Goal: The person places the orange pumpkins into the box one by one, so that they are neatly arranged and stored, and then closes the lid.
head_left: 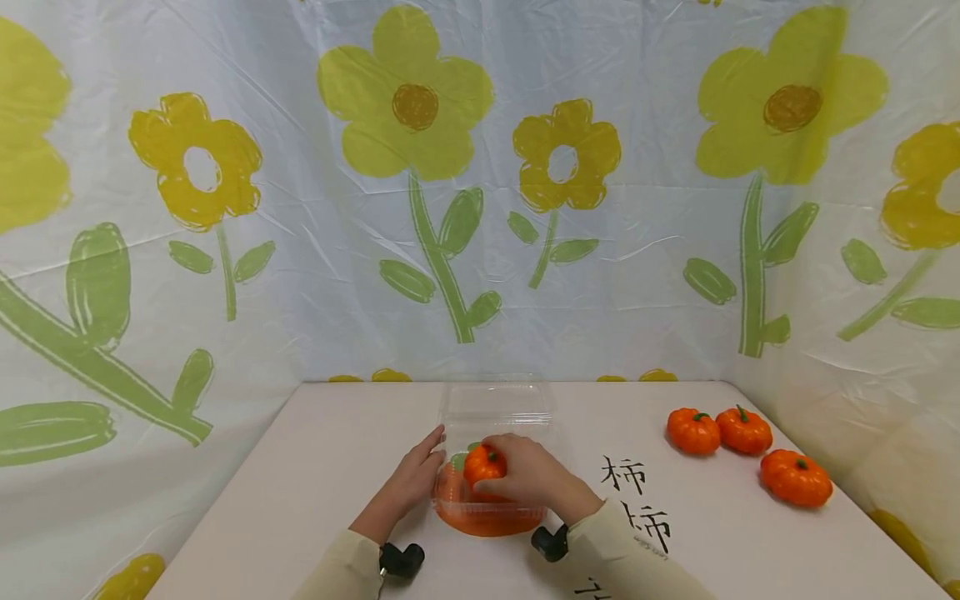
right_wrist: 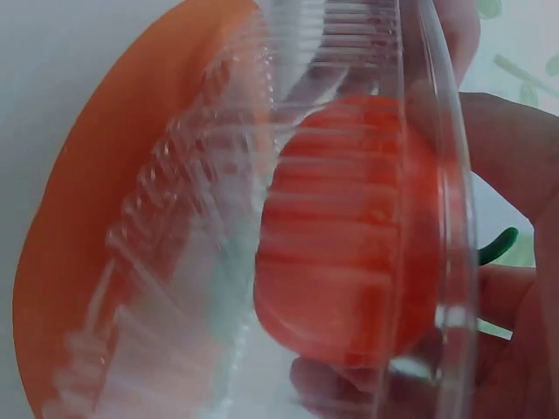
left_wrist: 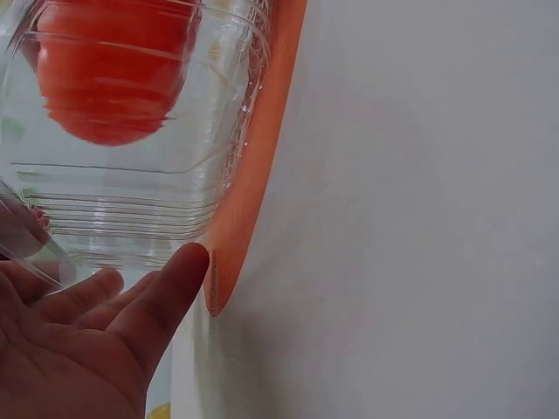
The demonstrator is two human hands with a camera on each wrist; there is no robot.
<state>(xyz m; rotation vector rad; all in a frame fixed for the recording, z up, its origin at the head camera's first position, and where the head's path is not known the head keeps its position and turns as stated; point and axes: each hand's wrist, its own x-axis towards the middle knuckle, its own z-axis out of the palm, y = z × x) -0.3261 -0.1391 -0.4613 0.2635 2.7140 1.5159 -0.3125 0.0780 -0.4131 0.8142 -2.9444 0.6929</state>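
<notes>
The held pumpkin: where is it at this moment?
In the head view, the pumpkin is at lower centre, inside the clear container, held by the right hand, with the left hand at the container's left.

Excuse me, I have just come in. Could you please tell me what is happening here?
A person's right hand grips a small orange pumpkin inside a clear box, whose lid is open at the back. The left hand is at the box's left side, fingers fairly straight. I cannot tell whether the pumpkin touches the bottom. Three other pumpkins sit outside the box, on the table's right side.
</notes>
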